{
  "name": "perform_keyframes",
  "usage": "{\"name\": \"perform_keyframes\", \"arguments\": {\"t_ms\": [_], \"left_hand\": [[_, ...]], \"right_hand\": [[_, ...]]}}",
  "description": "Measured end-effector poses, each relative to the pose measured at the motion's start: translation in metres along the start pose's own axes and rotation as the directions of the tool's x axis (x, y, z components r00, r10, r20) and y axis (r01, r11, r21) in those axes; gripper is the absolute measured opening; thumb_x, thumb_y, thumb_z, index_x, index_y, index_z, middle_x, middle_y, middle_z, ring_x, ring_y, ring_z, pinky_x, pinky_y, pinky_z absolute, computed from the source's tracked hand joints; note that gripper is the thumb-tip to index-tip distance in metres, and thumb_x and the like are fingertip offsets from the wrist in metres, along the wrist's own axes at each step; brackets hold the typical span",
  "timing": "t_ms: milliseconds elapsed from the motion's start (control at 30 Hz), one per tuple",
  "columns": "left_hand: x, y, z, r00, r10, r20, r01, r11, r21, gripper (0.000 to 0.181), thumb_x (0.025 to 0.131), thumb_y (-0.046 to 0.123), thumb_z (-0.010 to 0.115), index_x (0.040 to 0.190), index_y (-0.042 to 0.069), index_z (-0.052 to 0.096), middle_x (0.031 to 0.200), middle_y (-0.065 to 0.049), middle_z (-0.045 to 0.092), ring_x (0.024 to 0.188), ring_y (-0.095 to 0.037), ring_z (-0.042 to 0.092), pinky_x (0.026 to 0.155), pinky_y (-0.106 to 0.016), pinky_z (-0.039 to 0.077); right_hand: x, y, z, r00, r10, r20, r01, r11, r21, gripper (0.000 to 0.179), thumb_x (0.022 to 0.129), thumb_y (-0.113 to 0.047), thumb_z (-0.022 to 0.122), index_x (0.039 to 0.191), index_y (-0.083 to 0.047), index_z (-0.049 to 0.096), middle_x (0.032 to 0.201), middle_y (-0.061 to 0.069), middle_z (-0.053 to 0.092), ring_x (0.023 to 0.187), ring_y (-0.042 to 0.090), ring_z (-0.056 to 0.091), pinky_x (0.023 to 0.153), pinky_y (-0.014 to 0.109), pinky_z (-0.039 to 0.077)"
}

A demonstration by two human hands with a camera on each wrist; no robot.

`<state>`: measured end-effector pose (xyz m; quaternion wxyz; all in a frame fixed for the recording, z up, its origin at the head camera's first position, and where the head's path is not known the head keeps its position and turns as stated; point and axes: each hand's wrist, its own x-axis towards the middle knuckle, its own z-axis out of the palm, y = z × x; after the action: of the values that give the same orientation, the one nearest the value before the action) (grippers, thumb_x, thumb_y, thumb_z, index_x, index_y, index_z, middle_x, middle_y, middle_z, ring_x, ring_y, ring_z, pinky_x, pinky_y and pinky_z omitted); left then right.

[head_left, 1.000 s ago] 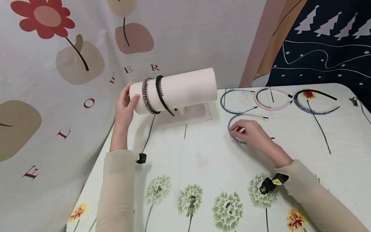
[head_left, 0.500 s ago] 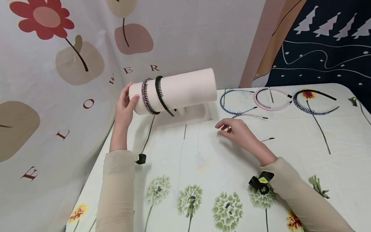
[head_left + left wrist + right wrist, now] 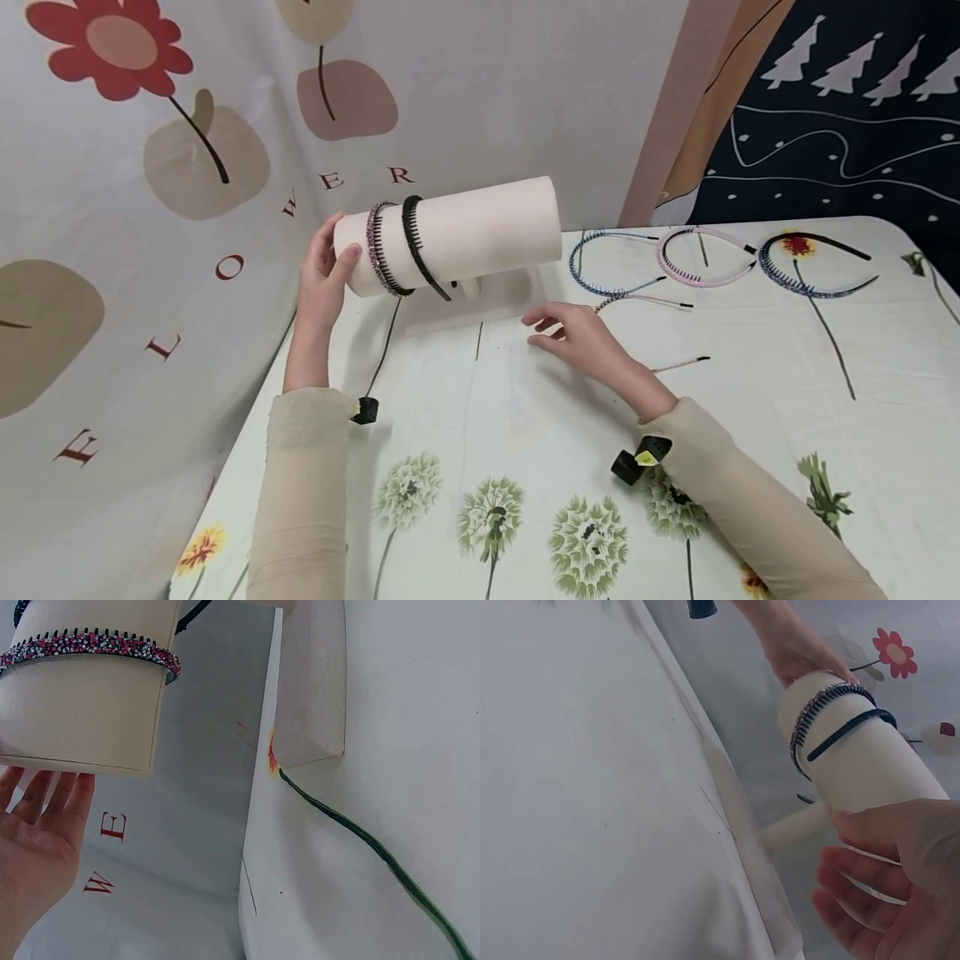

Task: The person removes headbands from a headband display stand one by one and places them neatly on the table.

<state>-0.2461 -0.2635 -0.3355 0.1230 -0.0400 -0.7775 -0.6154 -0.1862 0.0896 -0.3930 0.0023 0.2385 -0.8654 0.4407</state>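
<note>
A pale pink, cylinder-shaped headband stand point(image 3: 487, 229) lies lengthwise above its flat base. My left hand point(image 3: 321, 287) holds its left end, thumb in front and fingers behind. Around the roll sit two toothed headbands: a pink-and-black beaded headband point(image 3: 90, 646) near that end, and a dark green headband point(image 3: 414, 242) farther right. My right hand point(image 3: 588, 337) hovers in front of the base's right corner, fingers loosely bent and apart, nothing held. Behind it lies a thin beaded headband point(image 3: 648, 298), its curved part mostly hidden by the hand.
At the back right of the table lie a blue headband point(image 3: 600, 290), a pink headband point(image 3: 720, 282) and a grey-blue headband point(image 3: 832, 292). A flower-printed cloth point(image 3: 510, 433) covers the table. A printed curtain point(image 3: 480, 100) hangs close behind the stand.
My right hand has moved left, away from the thin beaded headband, which stays on the table. The left hand and the stand have stayed put.
</note>
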Motion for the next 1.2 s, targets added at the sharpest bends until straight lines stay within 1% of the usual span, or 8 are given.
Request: {"name": "perform_keyframes", "arguments": {"t_ms": [300, 433, 500, 667, 767, 867, 1067, 1200], "left_hand": [[0.0, -0.001, -0.001, 1.0, 0.005, -0.003, -0.005, 1.0, -0.01, 0.06, 0.097, 0.027, 0.062, 0.153, 0.024, 0.039, 0.159, -0.003, 0.038, 0.143, -0.016, 0.04, 0.119, -0.038, 0.034], [-0.001, 0.001, 0.0, 1.0, 0.004, -0.002, -0.004, 1.0, -0.009, 0.062, 0.097, 0.027, 0.062, 0.154, 0.021, 0.037, 0.159, -0.003, 0.038, 0.143, -0.016, 0.04, 0.119, -0.038, 0.035], [-0.002, 0.003, 0.0, 1.0, 0.006, 0.001, -0.006, 1.0, -0.009, 0.063, 0.097, 0.026, 0.062, 0.154, 0.019, 0.037, 0.159, -0.003, 0.038, 0.144, -0.016, 0.039, 0.119, -0.039, 0.034], [-0.009, 0.017, 0.004, 1.0, 0.008, 0.014, -0.008, 1.0, -0.013, 0.06, 0.097, 0.025, 0.061, 0.153, 0.021, 0.039, 0.158, -0.005, 0.038, 0.143, -0.017, 0.04, 0.118, -0.037, 0.036], [-0.013, 0.025, 0.007, 1.0, 0.005, 0.017, -0.005, 1.0, -0.016, 0.059, 0.097, 0.024, 0.061, 0.152, 0.022, 0.041, 0.158, -0.006, 0.039, 0.142, -0.017, 0.041, 0.116, -0.036, 0.037], [-0.015, 0.029, 0.008, 1.0, 0.003, 0.017, -0.003, 1.0, -0.014, 0.059, 0.097, 0.024, 0.061, 0.152, 0.021, 0.041, 0.157, -0.007, 0.039, 0.141, -0.017, 0.041, 0.115, -0.034, 0.038], [-0.016, 0.03, 0.008, 1.0, 0.002, 0.012, -0.002, 1.0, -0.009, 0.059, 0.096, 0.025, 0.061, 0.152, 0.02, 0.041, 0.157, -0.008, 0.039, 0.141, -0.017, 0.042, 0.114, -0.034, 0.038], [-0.013, 0.024, 0.006, 1.0, 0.006, 0.009, -0.006, 1.0, -0.003, 0.06, 0.096, 0.025, 0.061, 0.152, 0.02, 0.04, 0.157, -0.008, 0.039, 0.142, -0.018, 0.041, 0.115, -0.034, 0.037]], "right_hand": [[0.017, -0.014, 0.014, 1.0, 0.002, 0.021, -0.003, 0.999, 0.041, 0.028, 0.092, -0.01, 0.07, 0.119, -0.002, 0.068, 0.119, 0.014, 0.071, 0.107, 0.027, 0.069, 0.087, 0.039, 0.058], [0.025, -0.019, 0.02, 1.0, 0.0, 0.028, -0.002, 0.998, 0.057, 0.029, 0.092, -0.01, 0.07, 0.12, -0.001, 0.067, 0.12, 0.014, 0.071, 0.109, 0.027, 0.069, 0.088, 0.038, 0.058], [0.028, -0.021, 0.023, 1.0, -0.007, 0.028, 0.005, 0.998, 0.062, 0.03, 0.092, -0.01, 0.07, 0.12, -0.001, 0.066, 0.121, 0.015, 0.07, 0.11, 0.028, 0.068, 0.089, 0.038, 0.058], [0.036, -0.026, 0.03, 1.0, -0.023, 0.018, 0.022, 0.998, 0.066, 0.032, 0.093, -0.011, 0.07, 0.124, -0.003, 0.065, 0.124, 0.015, 0.068, 0.112, 0.028, 0.067, 0.089, 0.038, 0.058], [0.04, -0.03, 0.033, 1.0, -0.03, 0.007, 0.029, 0.998, 0.06, 0.037, 0.092, -0.012, 0.07, 0.128, -0.004, 0.063, 0.128, 0.013, 0.067, 0.115, 0.026, 0.066, 0.089, 0.035, 0.058], [0.044, -0.034, 0.036, 0.999, -0.036, 0.0, 0.036, 0.997, 0.068, 0.041, 0.092, -0.012, 0.071, 0.131, -0.003, 0.061, 0.132, 0.011, 0.065, 0.117, 0.026, 0.065, 0.09, 0.034, 0.058], [0.053, -0.04, 0.043, 0.999, -0.041, 0.006, 0.039, 0.991, 0.126, 0.049, 0.091, -0.01, 0.072, 0.137, -0.003, 0.056, 0.137, 0.012, 0.061, 0.122, 0.027, 0.062, 0.092, 0.038, 0.058], [0.057, -0.043, 0.046, 0.999, -0.05, 0.015, 0.047, 0.986, 0.158, 0.053, 0.091, -0.01, 0.072, 0.14, -0.002, 0.053, 0.141, 0.012, 0.058, 0.124, 0.029, 0.06, 0.093, 0.039, 0.057]]}}
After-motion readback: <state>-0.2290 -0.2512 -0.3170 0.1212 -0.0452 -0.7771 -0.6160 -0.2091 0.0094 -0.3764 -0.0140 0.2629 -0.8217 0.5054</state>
